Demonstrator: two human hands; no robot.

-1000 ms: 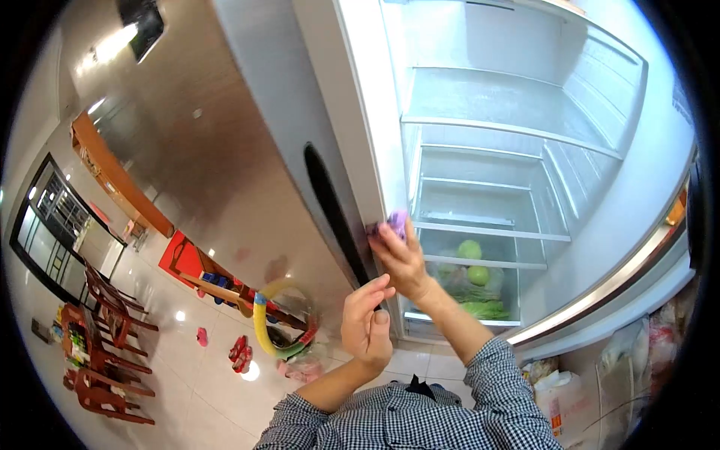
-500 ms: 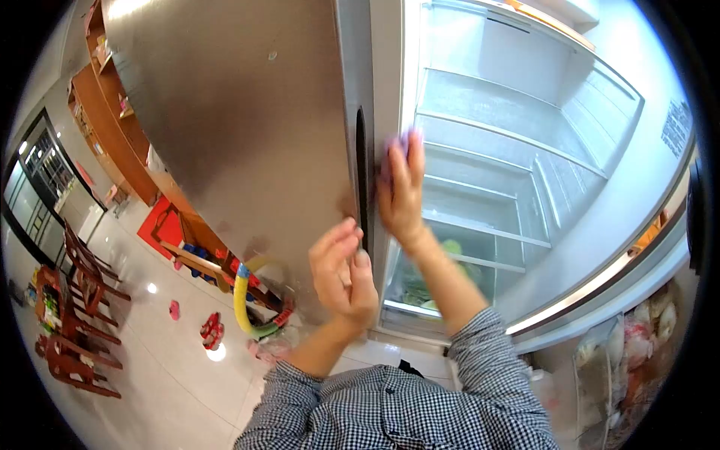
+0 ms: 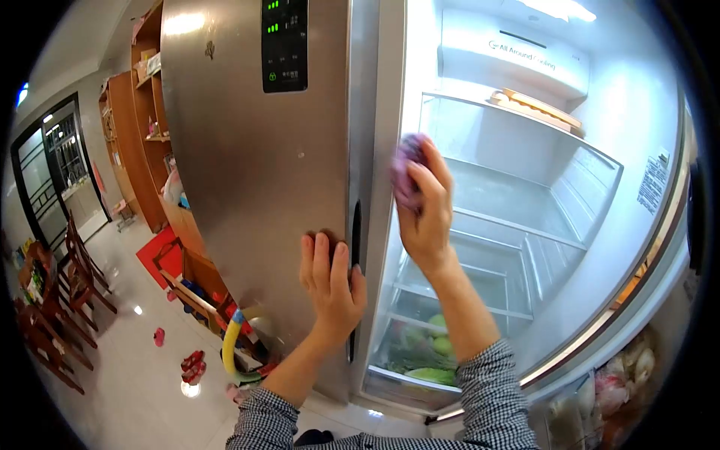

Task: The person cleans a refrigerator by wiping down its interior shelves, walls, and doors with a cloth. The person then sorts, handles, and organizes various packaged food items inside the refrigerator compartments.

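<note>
My right hand [image 3: 427, 217] grips a crumpled purple cloth [image 3: 407, 171] beside the pale inner edge of the stainless-steel refrigerator door [image 3: 255, 157], at the mouth of the open compartment. The cloth is slightly blurred. Fingers extended, my left hand [image 3: 330, 281] rests against the front of that door, its thumb near the dark handle recess [image 3: 356, 225]. Behind my right hand, glass shelves [image 3: 510, 184] line the lit compartment. An egg tray [image 3: 536, 111] sits on the top shelf, and a clear bottom drawer [image 3: 412, 377] holds green vegetables.
At right stands an open door whose shelves [image 3: 570, 412] hold bagged food. A yellow-and-green hoop [image 3: 230, 345] leans near a wooden box at lower left. Red shoes [image 3: 193, 366] lie on the tiled floor, with wooden chairs [image 3: 75, 277] farther left.
My view has tilted up, showing the door's display panel and the egg tray. My left hand has gone from curled fingers to extended fingers on the door. My right hand still holds the cloth.
</note>
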